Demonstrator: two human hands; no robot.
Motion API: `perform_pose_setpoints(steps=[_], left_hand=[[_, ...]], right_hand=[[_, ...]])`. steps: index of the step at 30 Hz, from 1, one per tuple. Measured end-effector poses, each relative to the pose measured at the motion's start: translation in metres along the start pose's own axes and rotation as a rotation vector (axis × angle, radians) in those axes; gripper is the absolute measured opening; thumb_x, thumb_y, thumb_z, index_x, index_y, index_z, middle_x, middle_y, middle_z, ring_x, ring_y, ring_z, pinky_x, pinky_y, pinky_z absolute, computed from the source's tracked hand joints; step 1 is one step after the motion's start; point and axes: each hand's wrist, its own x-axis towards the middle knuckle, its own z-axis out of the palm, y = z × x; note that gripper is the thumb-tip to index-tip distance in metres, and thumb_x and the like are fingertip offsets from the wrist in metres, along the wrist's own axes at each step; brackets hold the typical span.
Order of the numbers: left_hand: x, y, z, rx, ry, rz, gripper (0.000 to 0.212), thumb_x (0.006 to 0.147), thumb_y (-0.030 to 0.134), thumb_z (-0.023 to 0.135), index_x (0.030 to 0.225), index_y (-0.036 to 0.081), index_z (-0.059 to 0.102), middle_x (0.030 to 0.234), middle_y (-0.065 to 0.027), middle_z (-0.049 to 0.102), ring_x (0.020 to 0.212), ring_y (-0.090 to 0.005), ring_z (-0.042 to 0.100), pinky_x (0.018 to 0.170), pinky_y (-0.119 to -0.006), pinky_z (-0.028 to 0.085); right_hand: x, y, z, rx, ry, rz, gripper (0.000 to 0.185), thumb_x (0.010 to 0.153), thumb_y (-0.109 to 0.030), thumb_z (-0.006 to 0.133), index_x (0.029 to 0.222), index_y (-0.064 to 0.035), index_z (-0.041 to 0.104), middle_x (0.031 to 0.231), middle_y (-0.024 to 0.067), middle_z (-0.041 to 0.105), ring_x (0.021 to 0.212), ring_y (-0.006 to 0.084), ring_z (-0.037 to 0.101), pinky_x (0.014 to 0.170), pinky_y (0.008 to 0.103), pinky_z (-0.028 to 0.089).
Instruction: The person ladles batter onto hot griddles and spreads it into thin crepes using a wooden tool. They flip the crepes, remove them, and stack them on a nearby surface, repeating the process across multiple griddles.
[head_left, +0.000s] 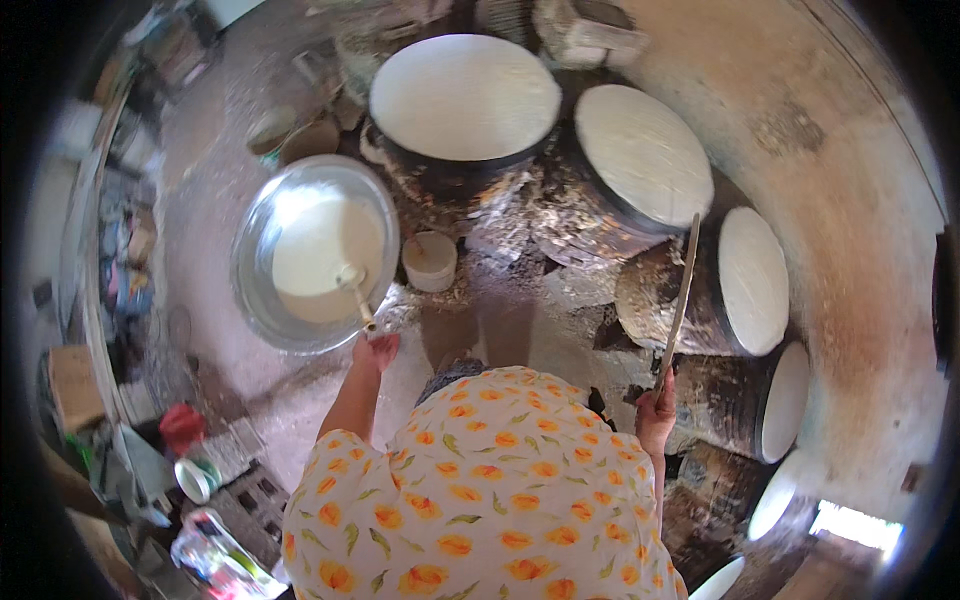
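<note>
My right hand (655, 411) grips the lower end of a long, thin wooden stick (682, 300). The stick slants up, its tip by the near rim of a round griddle covered with a pale sheet (643, 154). To the left stands a wide metal basin (251, 292) holding cream-coloured batter (307, 259). A ladle (363, 304) rests in the basin, its head in the batter and its handle over the near rim. Just below the handle's end, my left hand (377, 351) is apart from it, holding nothing, with fingers loosely spread.
More pale-covered round griddles (465, 97) on sooty stoves curve round to the right, along a stained wall (832, 225). A small white bucket (430, 262) stands beside the basin. At lower left are a red bag (181, 427), a tipped white tub (196, 481) and hollow blocks (259, 495).
</note>
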Motion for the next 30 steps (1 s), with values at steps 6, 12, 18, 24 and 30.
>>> perform_pose_setpoints(steps=[6, 12, 18, 24, 30], left_hand=[[-0.043, 0.038, 0.075, -0.12, -0.281, 0.021, 0.053, 0.094, 0.038, 0.05, 0.111, -0.011, 0.041, 0.104, -0.0245, 0.053, 0.092, -0.0382, 0.059, 0.079, -0.047, 0.056], [0.053, 0.099, 0.047, -0.119, -0.31, 0.082, 0.016, 0.089, 0.013, 0.042, 0.09, -0.002, 0.047, 0.079, -0.0149, 0.054, 0.062, -0.0247, 0.057, 0.053, -0.035, 0.054], [0.035, 0.104, 0.052, -0.134, -0.186, -0.127, 0.008, 0.079, 0.001, 0.043, 0.072, 0.005, 0.042, 0.056, -0.0071, 0.045, 0.039, -0.0187, 0.043, 0.036, -0.029, 0.038], [0.054, 0.201, 0.116, -0.054, -0.344, 0.118, 0.014, 0.081, 0.002, 0.042, 0.069, 0.008, 0.042, 0.053, -0.0044, 0.041, 0.039, -0.0162, 0.041, 0.035, -0.029, 0.032], [0.077, 0.235, 0.155, 0.041, -0.139, 0.321, 0.024, 0.089, 0.009, 0.041, 0.065, 0.01, 0.037, 0.05, -0.0012, 0.036, 0.037, -0.0138, 0.036, 0.034, -0.028, 0.031]], right_hand=[[0.037, -0.022, 0.047, -0.219, -0.138, -0.006, 0.065, 0.087, 0.008, 0.046, 0.146, -0.0181, 0.036, 0.078, -0.0047, 0.052, 0.067, 0.0043, 0.045, 0.062, 0.0194, 0.04], [0.053, -0.035, 0.083, -0.259, -0.16, -0.087, 0.07, 0.083, 0.01, 0.047, 0.145, -0.0191, 0.038, 0.073, -0.0046, 0.049, 0.066, 0.0045, 0.045, 0.061, 0.0202, 0.042], [0.029, -0.034, 0.083, -0.353, -0.099, -0.037, 0.069, 0.081, 0.008, 0.05, 0.144, -0.019, 0.041, 0.074, -0.0043, 0.049, 0.065, 0.006, 0.045, 0.061, 0.0212, 0.042], [0.004, -0.061, 0.084, -0.484, -0.036, 0.02, 0.062, 0.085, 0.004, 0.047, 0.143, -0.0147, 0.041, 0.071, -0.0059, 0.043, 0.06, 0.0041, 0.038, 0.054, 0.0209, 0.035], [-0.015, -0.053, 0.068, -0.48, 0.061, 0.112, 0.065, 0.08, 0.005, 0.049, 0.141, -0.0153, 0.045, 0.075, -0.0048, 0.05, 0.062, 0.0034, 0.041, 0.055, 0.0205, 0.038]])
